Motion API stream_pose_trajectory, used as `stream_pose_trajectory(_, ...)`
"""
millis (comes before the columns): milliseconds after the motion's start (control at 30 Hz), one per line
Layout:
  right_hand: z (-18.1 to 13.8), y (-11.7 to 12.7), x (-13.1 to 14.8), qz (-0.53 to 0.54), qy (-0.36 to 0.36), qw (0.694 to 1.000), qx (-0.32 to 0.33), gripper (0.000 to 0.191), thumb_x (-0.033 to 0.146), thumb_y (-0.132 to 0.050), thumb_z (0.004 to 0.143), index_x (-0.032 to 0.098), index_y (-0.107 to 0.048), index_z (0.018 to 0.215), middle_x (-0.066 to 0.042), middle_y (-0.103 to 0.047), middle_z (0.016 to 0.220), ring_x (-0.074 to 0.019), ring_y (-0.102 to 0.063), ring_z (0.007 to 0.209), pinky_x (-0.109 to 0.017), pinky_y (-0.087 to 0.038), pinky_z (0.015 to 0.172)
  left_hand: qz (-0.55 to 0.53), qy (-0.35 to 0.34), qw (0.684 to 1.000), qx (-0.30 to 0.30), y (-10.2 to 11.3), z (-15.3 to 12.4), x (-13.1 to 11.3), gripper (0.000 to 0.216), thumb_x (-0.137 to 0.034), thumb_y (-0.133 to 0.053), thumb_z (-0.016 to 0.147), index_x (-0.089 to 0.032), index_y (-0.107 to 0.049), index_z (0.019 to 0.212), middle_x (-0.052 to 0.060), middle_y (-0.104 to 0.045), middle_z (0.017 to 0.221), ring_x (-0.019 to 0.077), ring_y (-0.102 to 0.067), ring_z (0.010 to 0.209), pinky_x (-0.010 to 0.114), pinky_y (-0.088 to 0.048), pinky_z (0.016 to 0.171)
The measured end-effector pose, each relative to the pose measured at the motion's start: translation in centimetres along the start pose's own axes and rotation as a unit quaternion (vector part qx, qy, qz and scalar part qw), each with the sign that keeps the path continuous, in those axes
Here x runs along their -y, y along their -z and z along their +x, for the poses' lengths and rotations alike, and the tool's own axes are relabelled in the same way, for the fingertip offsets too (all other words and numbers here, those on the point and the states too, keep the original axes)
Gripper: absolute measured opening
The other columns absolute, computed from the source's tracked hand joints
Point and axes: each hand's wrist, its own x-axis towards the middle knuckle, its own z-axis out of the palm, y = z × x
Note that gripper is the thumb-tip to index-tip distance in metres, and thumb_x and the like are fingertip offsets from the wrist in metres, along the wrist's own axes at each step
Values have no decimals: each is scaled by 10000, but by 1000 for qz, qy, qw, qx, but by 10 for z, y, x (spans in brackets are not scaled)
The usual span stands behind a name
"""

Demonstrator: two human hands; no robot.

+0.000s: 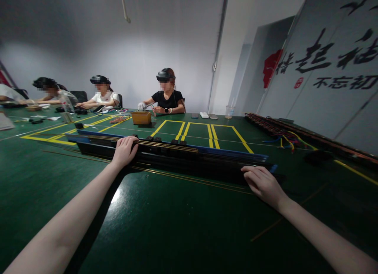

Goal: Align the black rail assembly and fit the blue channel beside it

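A long black rail with a blue edge [206, 165] lies across the green table in front of me, with several black blocks [169, 148] along its top. Thin brass rods [171, 145] run lengthwise above it and pass under the fingers of my left hand [125, 151], which is closed over them left of the middle. Near the rail's right end, my right hand [262, 183] has its fingers curled and pressed together; what they pinch is hidden in the dark. More brass rods [189, 178] lie on the table along the rail's near side.
Loose rods [267, 229] lie at the front right. Long strips with coloured wires [291, 140] occupy the right side. Beyond the rail are yellow tape outlines [211, 136], a brown box [141, 117], phones [203, 115] and a plastic cup [229, 112]. Several people [168, 97] sit across the table.
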Motion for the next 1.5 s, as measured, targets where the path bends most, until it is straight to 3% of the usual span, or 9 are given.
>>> stream_pose_trajectory(800,-4,3,-1,4,-10,1000,20,162,75,-494,868,182,-614,890,-96,-666,1058,-191,-605,887,-321,-475,796,7,20,999,37,7,0,-6,362,-352,-319,962,-131,-549,1133,138,-616,1164,264,-525,1150,418,-313,1022)
stream_pose_trajectory(933,4,4,7,50,-57,997,-6,134,101,-496,874,193,-591,859,-81,-672,1034,-194,-613,873,-330,-485,774,-15,17,999,24,11,7,-16,327,-344,-348,957,-143,-557,1109,131,-607,1183,266,-523,1150,432,-322,1019)
stream_pose_trajectory(1033,31,17,34,138,-155,976,-57,106,141,-535,866,204,-550,783,-61,-659,992,-181,-628,872,-302,-490,735,-61,-26,998,-14,25,25,-51,253,-321,-408,954,-162,-578,1054,103,-626,1132,249,-549,1106,427,-362,990)
stream_pose_trajectory(1167,83,52,89,235,-194,940,-155,129,157,-605,846,208,-527,757,-15,-633,802,-143,-612,750,-266,-473,684,-213,-149,965,-32,71,46,-135,176,-236,-457,959,-179,-587,1062,67,-644,1038,180,-598,1008,344,-463,890)
stream_pose_trajectory(1267,114,79,118,250,-169,947,-105,216,165,-601,844,204,-518,648,33,-552,598,-96,-507,563,-237,-401,567,-279,-281,918,-30,112,48,-197,262,-185,-525,930,-215,-577,1185,50,-642,1060,147,-611,977,281,-491,841)
stream_pose_trajectory(1367,129,91,130,290,-174,940,-52,242,136,-582,809,193,-506,586,45,-518,544,-82,-478,535,-214,-359,522,-304,-358,883,-19,139,43,-234,250,-231,-542,942,-208,-596,1185,49,-650,1011,133,-622,895,261,-498,792)
stream_pose_trajectory(1500,135,89,132,353,-208,912,-6,235,150,-562,795,184,-506,569,47,-504,530,-81,-479,543,-200,-340,512,-325,-329,886,-8,148,35,-246,207,-191,-546,945,-184,-623,1137,53,-651,969,124,-617,851,253,-495,750)
